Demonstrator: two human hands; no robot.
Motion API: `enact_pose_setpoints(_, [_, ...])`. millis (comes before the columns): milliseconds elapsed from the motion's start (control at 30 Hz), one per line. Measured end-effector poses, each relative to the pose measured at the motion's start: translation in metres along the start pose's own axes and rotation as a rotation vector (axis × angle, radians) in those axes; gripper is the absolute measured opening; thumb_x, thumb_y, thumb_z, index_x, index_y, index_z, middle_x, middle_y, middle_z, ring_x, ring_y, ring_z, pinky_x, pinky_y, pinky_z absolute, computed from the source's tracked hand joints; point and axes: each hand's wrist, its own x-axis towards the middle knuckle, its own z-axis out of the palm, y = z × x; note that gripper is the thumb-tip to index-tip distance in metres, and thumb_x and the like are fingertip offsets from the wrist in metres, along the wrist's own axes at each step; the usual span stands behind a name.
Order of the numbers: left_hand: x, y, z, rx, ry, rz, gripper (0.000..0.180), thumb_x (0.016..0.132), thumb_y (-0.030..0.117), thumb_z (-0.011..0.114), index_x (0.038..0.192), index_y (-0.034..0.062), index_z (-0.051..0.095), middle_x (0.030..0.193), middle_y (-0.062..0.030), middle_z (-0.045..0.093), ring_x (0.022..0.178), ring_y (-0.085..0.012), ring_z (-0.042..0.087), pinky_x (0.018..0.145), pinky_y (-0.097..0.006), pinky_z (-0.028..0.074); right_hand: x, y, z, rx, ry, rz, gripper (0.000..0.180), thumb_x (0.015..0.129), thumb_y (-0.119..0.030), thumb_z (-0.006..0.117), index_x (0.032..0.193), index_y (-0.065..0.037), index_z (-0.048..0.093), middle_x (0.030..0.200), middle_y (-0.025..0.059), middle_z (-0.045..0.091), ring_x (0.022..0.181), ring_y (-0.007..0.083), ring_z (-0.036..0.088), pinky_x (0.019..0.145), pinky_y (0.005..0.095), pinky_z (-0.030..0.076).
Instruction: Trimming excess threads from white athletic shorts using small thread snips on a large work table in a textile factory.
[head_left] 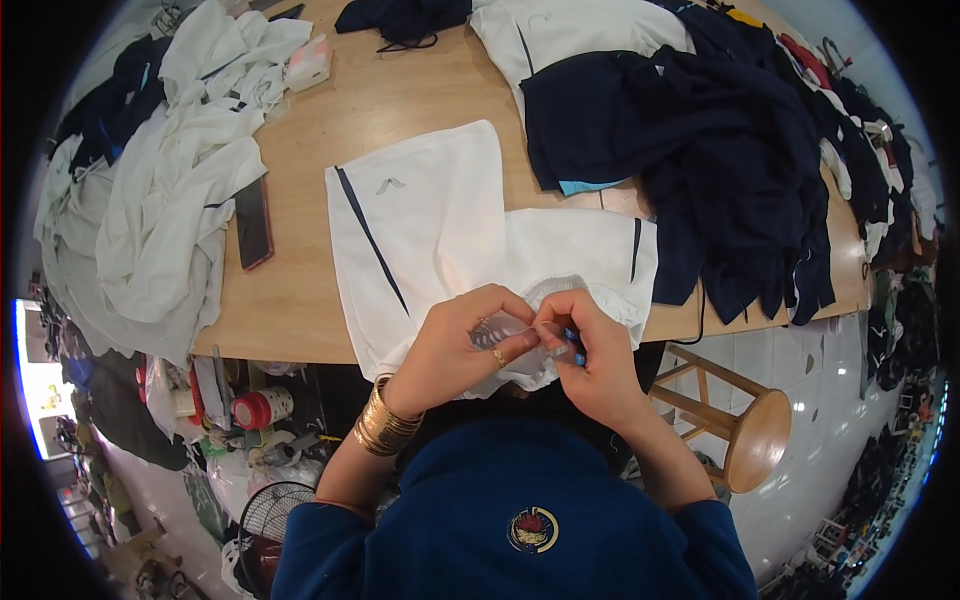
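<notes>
A pair of white shorts [430, 220] with dark blue side stripes lies over the table's near edge, its gathered waistband [555, 288] toward me. My left hand [475, 335], with a ring and gold bracelets at the wrist, is closed in a pinch on the waistband fabric. Its fingertips meet those of my right hand [590, 350], which is closed too. Between the right fingers show parts of a small blue tool [572, 345]; most of it is hidden, so its kind is unclear. What lies right between the fingertips is too small to make out.
A navy garment pile [690, 160] covers the table [290, 310] at right, white garments [180, 200] the left. A phone [253, 225] and tissue pack [309, 62] lie beside them. A wooden stool [757, 440] stands below right, a wire basket [275, 510] below left.
</notes>
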Motion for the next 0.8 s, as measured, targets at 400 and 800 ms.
enact_pose_setpoints(400, [-0.006,-0.019,-0.004,-0.326,0.065,-0.193,0.010,0.090,0.011,0.057,0.093,0.0032,0.053,0.083,0.0008,0.055,0.074,-0.0056,0.048,0.067,-0.020,0.041,-0.018,-0.013,-0.017,-0.216,-0.089,0.178,0.034,0.085,-0.027,0.066,0.105,-0.003,0.055,0.073,0.0120,0.059,0.063,0.0240,0.060,0.058,0.0316,0.046])
enact_pose_setpoints(800, [-0.005,-0.011,-0.014,-0.290,-0.047,-0.177,0.010,0.090,0.013,0.058,0.092,0.0040,0.053,0.084,0.0007,0.054,0.076,-0.0059,0.049,0.066,-0.020,0.042,-0.020,-0.001,-0.001,-0.288,-0.111,0.205,0.030,0.086,-0.031,0.063,0.099,-0.004,0.059,0.064,0.0130,0.058,0.057,0.0289,0.059,0.051,0.0337,0.043])
